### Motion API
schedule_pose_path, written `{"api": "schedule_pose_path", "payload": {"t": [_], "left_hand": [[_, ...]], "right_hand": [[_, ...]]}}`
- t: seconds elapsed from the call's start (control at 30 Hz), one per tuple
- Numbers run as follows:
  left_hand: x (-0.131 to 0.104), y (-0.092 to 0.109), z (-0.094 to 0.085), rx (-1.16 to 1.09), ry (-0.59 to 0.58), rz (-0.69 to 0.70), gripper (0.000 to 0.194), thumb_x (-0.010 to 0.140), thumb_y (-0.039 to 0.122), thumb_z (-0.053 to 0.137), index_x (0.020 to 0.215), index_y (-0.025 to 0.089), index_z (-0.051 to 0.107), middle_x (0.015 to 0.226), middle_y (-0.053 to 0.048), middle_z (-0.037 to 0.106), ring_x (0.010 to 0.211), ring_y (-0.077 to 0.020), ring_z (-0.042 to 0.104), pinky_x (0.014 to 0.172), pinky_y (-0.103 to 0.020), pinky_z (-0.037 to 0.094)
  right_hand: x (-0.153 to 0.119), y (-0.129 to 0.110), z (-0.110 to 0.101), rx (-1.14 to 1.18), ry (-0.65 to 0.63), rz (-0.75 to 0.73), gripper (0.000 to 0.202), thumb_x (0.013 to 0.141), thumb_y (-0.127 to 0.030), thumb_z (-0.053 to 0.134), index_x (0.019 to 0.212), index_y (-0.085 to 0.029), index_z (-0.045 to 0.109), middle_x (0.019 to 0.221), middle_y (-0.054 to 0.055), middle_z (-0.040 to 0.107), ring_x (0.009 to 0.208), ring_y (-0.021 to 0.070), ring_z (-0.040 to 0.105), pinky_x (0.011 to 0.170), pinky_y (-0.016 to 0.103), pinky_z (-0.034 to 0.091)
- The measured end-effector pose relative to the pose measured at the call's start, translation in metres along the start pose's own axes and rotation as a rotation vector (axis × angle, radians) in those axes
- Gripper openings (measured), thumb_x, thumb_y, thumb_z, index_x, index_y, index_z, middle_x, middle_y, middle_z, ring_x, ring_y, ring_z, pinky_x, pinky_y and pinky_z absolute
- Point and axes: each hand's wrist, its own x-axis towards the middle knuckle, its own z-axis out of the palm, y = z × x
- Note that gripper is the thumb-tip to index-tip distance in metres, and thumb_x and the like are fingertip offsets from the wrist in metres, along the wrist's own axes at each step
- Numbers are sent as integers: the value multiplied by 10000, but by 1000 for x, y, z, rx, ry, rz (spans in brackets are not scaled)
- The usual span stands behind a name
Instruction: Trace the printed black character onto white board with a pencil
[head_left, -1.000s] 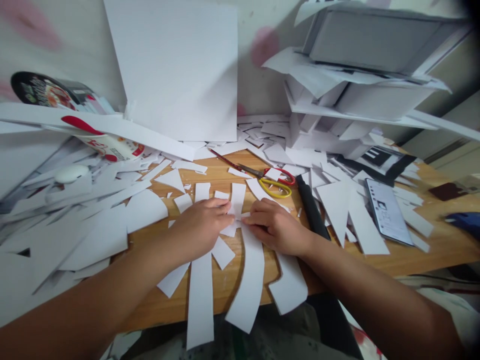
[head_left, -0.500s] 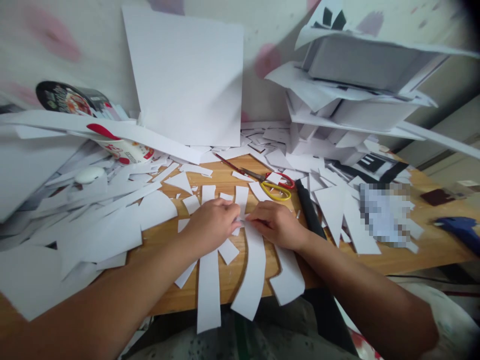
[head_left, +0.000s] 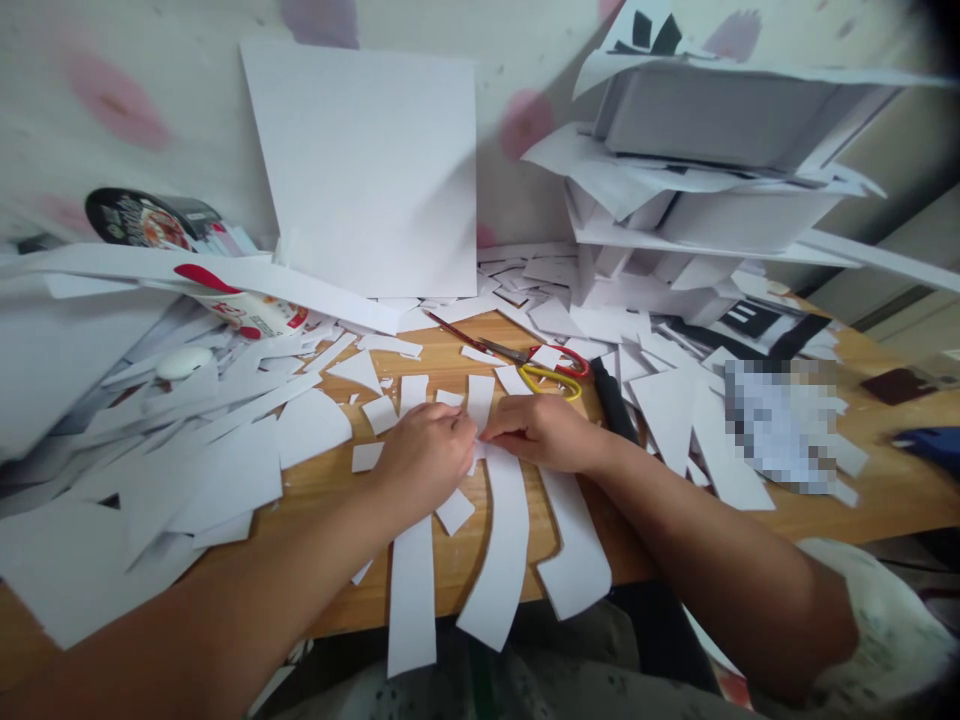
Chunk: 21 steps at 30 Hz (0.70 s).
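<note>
My left hand and my right hand meet over the wooden table, fingertips pinched together and nearly touching. Between them, at the upper end of a curved white board strip, a small white board piece shows, mostly covered by the fingers. A straight white strip runs beneath my left hand and past the table's front edge. Under my right wrist lies a hook-shaped white strip. A small white rectangle rests just below my left hand.
Scissors with red and yellow handles lie beyond my hands, beside a black roll. White offcuts pile up on the left. A large white panel leans on the wall. A stacked white board structure stands back right.
My right hand has shifted slightly up and left, its fingertips staying close to my left hand's. The strips keep their arrangement, and the view has moved a little.
</note>
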Motion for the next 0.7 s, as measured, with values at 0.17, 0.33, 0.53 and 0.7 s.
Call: {"api": "schedule_pose_path", "payload": {"t": [0.17,0.33,0.53,0.7], "left_hand": [[1,4,-2,84,25,25,161,825,103,528,707,138,631,806,-118,714,841,-254,665,814,-414,542],[2,7,-4,73,28,8,182,818,77,504,691,144,616,799,-110,719,861,-239,679,961,-460,475],[4,6,-5,25,-18,-83,180,831,128,478,697,172,590,824,-65,716,859,-238,660,1059,-568,337],[7,2,-6,-75,-35,-157,166,788,118,488,650,190,547,824,-39,701,840,-230,631,1036,-564,333]], "right_hand": [[-2,-2,-2,-51,-38,12,196,854,-114,603,941,-220,743,902,20,694,778,129,624,639,226,382],[-2,-4,-2,-62,-64,29,194,849,-118,599,931,-219,742,913,28,681,792,138,606,640,234,361],[-2,-6,-2,-81,-70,73,193,844,-136,594,925,-219,748,922,26,681,774,140,590,608,244,319],[-3,-5,-1,-83,-49,72,198,843,-141,587,916,-219,753,898,24,681,752,137,582,591,246,305]]}}
